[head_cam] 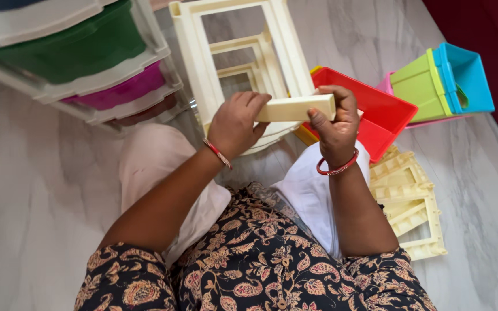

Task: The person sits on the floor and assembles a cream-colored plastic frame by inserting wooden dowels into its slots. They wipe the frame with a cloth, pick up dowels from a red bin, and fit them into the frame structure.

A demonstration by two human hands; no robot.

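Item in hand: cream bar (295, 107), a short rectangular plastic piece, held level at centre frame above the lap. It is judged light, stiff and smooth, hence somewhat slippery; hollow moulded plastic of this kind is likely to crack if twisted hard. Hold is best taken at the two ends, as is done here, with the flat faces pinched.

Left hand (236, 122): fingers curled over the bar's left end, closed upon it. Right hand (335, 121): fingers wrapped round the right end, thumb below, closed upon it.

Surroundings, left to right:
- Upper left: drawer unit (82, 57), white frame, tipped, with a green drawer (70, 46) and a magenta drawer (119, 92) beneath it.
- Upper centre: cream frames (194, 69), open rectangles, stacked, lying on the floor behind the hands.
- Right of centre: red bin (384, 112), open, just behind the right hand; a yellow edge shows beneath it.
- Lower right: more cream panels (413, 207), ribbed, flat on the floor (30, 173) beside the knee.
- Upper right: lime bin (419, 83) and blue bin (468, 75), nested on their sides, over a pink piece.

No packages, labels or signs are seen.
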